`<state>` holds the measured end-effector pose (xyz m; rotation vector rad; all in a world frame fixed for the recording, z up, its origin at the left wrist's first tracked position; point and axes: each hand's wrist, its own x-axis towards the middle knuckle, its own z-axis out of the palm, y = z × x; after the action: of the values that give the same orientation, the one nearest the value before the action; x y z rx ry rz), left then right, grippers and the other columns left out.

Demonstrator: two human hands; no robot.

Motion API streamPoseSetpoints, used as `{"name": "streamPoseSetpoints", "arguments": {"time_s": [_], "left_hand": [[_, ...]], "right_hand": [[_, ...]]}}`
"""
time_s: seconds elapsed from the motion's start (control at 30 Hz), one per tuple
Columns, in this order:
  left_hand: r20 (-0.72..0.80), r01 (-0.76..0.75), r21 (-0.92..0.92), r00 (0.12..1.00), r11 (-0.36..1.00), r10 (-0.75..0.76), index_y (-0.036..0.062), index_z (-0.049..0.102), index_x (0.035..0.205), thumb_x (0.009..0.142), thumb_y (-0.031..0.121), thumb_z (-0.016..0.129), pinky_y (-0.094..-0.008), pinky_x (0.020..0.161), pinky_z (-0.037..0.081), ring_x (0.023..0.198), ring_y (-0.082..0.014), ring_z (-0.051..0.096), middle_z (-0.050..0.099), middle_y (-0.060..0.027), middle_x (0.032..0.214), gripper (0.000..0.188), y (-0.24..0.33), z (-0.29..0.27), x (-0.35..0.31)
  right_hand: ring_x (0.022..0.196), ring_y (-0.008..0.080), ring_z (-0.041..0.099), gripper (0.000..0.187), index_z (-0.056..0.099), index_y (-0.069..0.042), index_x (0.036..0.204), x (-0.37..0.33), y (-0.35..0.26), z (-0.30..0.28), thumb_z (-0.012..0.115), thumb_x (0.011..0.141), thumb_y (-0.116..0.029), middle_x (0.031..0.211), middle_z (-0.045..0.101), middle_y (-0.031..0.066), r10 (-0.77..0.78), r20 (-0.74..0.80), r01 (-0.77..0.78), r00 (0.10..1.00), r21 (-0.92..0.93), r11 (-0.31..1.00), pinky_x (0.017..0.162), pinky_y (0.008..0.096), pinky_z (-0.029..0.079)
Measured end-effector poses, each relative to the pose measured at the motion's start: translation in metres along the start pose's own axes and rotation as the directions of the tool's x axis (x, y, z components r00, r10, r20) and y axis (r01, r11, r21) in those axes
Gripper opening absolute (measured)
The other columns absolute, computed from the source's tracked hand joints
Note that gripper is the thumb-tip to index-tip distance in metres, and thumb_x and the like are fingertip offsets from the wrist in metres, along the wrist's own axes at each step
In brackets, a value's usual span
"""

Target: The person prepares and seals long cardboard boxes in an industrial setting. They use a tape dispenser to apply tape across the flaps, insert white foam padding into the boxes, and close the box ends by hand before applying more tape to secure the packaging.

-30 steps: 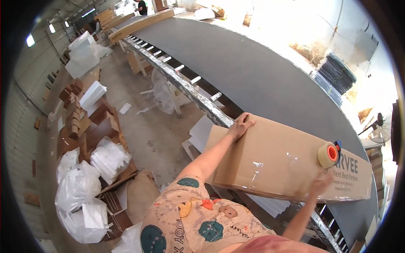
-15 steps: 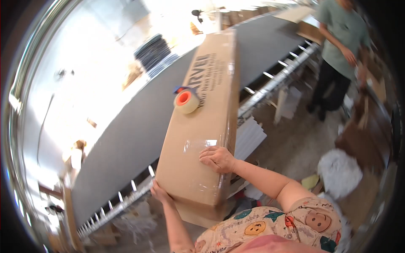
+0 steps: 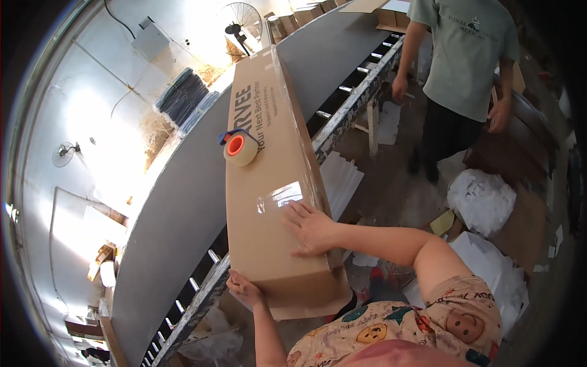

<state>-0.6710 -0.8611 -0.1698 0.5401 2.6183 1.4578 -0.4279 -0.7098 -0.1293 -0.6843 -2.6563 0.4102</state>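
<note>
A long brown cardboard box (image 3: 269, 229) with dark printing lies across the conveyor's edge, its near end jutting toward me. Clear tape runs along its right edge. My right hand (image 3: 313, 231) rests flat on the box's top, fingers spread, beside a shiny patch of clear tape. At the near left corner, my left hand (image 3: 244, 290) grips the box's edge; some of its fingertips are hidden against the cardboard. A tape dispenser (image 3: 239, 148) with a clear roll, orange core and blue part sits on top of the box, farther away, touched by neither hand.
Under the box runs a grey conveyor belt (image 3: 165, 202) with a roller-lined metal rail (image 3: 361, 104). Another person (image 3: 468, 67) in a green shirt stands beyond the rail at right. White wrapped bundles (image 3: 482, 202) and cardboard scraps litter the floor. Dark stacked sheets (image 3: 183, 98) stand behind the belt.
My view has turned, and the box's near end has shifted right in it. My right hand's fingers have spread wider. The other person appears closer, with arms lowered.
</note>
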Motion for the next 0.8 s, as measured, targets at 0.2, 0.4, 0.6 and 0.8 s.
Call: {"name": "streamPoseSetpoints", "arguments": {"time_s": [0.2, 0.4, 0.6, 0.8], "left_hand": [[0.529, -0.983, 0.07, 0.183, 0.172, 0.829, 0.002, 0.042, 0.135, 0.086, 0.06, 0.052, -0.05, 0.107, 0.025, 0.129, -0.0393, 0.035, 0.04, -0.0224, 0.138, 0.077, 0.006, -0.014, 0.038], [0.745, -0.987, -0.117, -0.158, -0.106, 0.648, 0.0059, 0.034, 0.142, 0.06, 0.051, 0.079, -0.0561, 0.11, 0.019, 0.134, -0.0423, 0.029, 0.03, -0.0238, 0.145, 0.104, 0.036, -0.028, 0.045], [0.58, -0.98, 0.027, -0.147, -0.199, 0.801, 0.0077, 0.034, 0.142, 0.064, 0.031, 0.079, -0.0598, 0.107, 0.024, 0.131, -0.0488, 0.028, 0.029, -0.0296, 0.141, 0.093, -0.009, -0.002, 0.026], [0.47, -0.989, -0.056, -0.144, -0.134, 0.871, 0.0063, 0.046, 0.129, 0.084, 0.012, 0.05, -0.0616, 0.103, 0.031, 0.127, -0.0434, 0.039, 0.042, -0.0266, 0.134, 0.045, -0.013, -0.023, 0.018]], "right_hand": [[0.142, 0.0451, 0.007, 0.111, 0.02, -0.001, 0.146, -0.042, -0.054, -0.016, 0.078, 0.064, -0.049, 0.151, 0.014, 0.0279, -0.019, 0.307, 0.074, 0.952, -0.17, 0.983, 0.116, 0.0488, 0.009], [0.14, 0.0426, 0.017, 0.076, 0.031, -0.002, 0.141, -0.035, -0.091, 0.034, 0.065, 0.077, -0.022, 0.148, 0.026, 0.0235, 0.197, 0.005, -0.156, 0.98, -0.592, 0.791, 0.115, 0.0489, 0.016], [0.134, 0.0383, 0.032, 0.055, 0.04, -0.004, 0.135, -0.054, -0.096, 0.071, 0.052, 0.081, -0.011, 0.14, 0.038, 0.0202, 0.023, -0.238, -0.173, 0.971, -0.632, 0.756, 0.111, 0.0463, 0.028], [0.132, 0.036, 0.036, 0.05, 0.044, -0.008, 0.133, -0.055, -0.12, 0.066, 0.049, 0.084, -0.016, 0.137, 0.042, 0.0177, 0.076, -0.206, -0.193, 0.975, -0.632, 0.75, 0.11, 0.0458, 0.03]]}}
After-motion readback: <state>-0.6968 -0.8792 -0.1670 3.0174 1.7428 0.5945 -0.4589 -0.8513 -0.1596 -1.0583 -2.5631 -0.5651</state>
